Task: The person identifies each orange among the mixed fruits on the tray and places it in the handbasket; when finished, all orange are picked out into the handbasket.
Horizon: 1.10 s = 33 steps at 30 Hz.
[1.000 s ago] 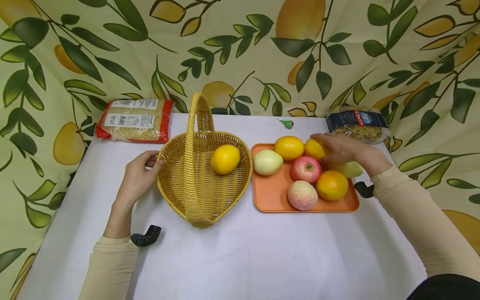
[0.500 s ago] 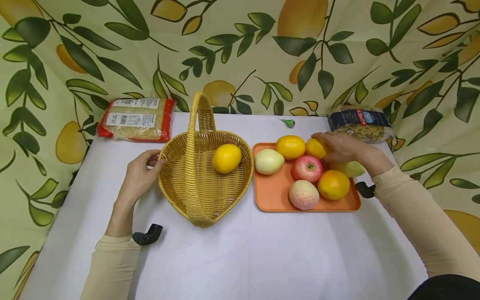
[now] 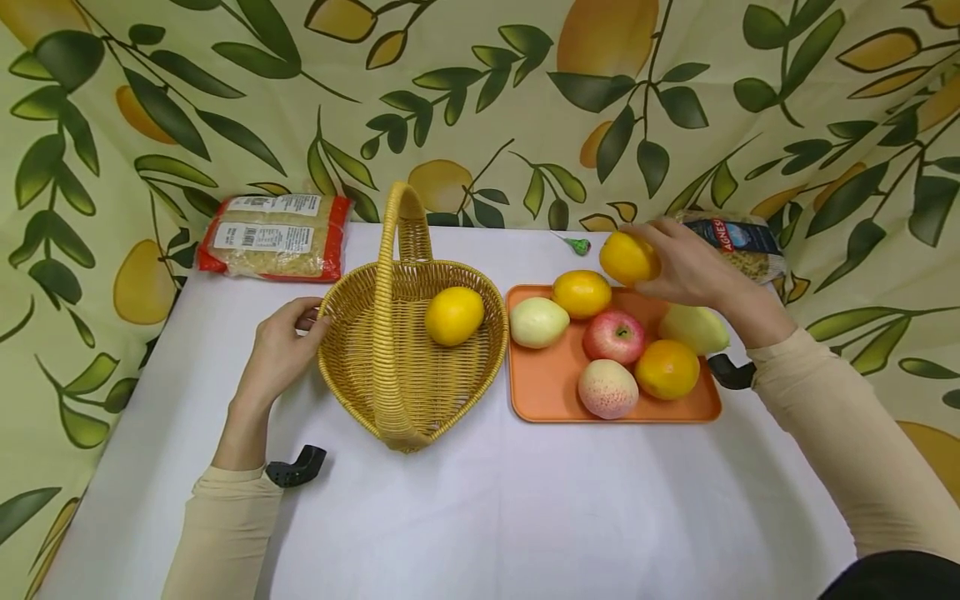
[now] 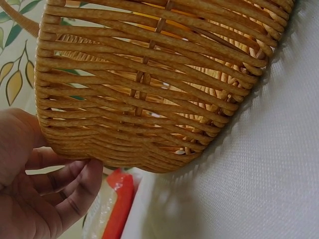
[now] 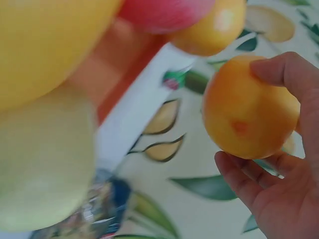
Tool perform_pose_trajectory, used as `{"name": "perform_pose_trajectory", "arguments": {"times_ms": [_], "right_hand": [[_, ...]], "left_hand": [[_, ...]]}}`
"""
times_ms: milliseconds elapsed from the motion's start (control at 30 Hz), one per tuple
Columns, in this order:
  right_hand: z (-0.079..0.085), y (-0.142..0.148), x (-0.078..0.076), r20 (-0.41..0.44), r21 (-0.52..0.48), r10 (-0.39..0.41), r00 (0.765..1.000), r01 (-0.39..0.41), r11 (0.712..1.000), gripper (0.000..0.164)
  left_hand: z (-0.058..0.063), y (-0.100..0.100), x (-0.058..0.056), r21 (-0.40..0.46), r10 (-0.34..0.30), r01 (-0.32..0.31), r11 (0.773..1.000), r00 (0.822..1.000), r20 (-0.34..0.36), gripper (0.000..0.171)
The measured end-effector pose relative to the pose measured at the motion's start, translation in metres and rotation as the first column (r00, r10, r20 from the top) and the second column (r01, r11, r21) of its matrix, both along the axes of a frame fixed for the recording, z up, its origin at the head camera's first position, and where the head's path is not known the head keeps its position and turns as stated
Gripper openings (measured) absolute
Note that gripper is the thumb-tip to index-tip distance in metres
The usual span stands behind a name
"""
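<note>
My left hand point(image 3: 283, 348) grips the left rim of a heart-shaped wicker basket point(image 3: 347, 400), its fingers curled at the edge; in the left wrist view, the fingers point(image 4: 82, 191) meet the woven wall. Inside the basket lies one lemon point(image 3: 454, 316). My right hand point(image 3: 693, 265) holds a yellow-orange lemon point(image 3: 628, 257) between thumb and fingers, above the back of an orange tray point(image 3: 543, 392). On the tray are another lemon point(image 3: 582, 294), an apple point(image 3: 613, 337), a peach point(image 3: 608, 389), an orange point(image 3: 667, 369) and two pale green pear-like fruits point(image 3: 539, 322).
A red-edged bag of pale dry food point(image 3: 273, 237) lies at the back left. At the back right is a pasta bag point(image 3: 742, 242), partly behind my right hand. A small green wrapped lollipop point(image 3: 577, 246) lies behind the tray. Patterned cloth hangs behind the table.
My right hand has lifted the lemon up and back off the tray, uncovering more of the right pale green fruit. My left hand stays on the basket rim.
</note>
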State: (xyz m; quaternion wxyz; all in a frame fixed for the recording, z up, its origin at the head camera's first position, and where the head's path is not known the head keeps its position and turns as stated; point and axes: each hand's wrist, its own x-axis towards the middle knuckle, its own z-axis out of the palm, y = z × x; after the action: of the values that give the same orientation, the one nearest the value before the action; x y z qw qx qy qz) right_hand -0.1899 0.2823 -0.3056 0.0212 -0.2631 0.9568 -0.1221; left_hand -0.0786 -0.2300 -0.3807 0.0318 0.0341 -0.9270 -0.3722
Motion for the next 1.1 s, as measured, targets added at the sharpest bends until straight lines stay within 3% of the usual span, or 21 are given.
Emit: {"name": "perform_pose_trajectory", "arguments": {"times_ms": [267,433,667,1100], "right_hand": [[0.015,-0.054,0.006,-0.083,-0.050,0.142,0.986,-0.147,0.988,0.077],[0.018,-0.095,0.007,-0.117,-0.058,0.250,0.961,-0.258,0.964,0.076],[0.018,-0.150,0.013,-0.165,-0.050,0.396,0.903,-0.409,0.911,0.074],[0.006,-0.240,0.029,-0.086,0.080,0.489,0.868,-0.483,0.872,0.072]], "left_hand": [[0.001,-0.001,0.001,-0.005,0.002,-0.003,1.000,1.000,-0.012,0.037],[0.001,-0.001,0.000,-0.004,0.002,-0.002,1.000,1.000,-0.015,0.036],[0.001,0.000,-0.001,0.009,-0.004,0.004,1.000,1.000,-0.008,0.037],[0.000,0.000,-0.001,0.008,0.003,-0.003,1.000,1.000,-0.005,0.036]]}}
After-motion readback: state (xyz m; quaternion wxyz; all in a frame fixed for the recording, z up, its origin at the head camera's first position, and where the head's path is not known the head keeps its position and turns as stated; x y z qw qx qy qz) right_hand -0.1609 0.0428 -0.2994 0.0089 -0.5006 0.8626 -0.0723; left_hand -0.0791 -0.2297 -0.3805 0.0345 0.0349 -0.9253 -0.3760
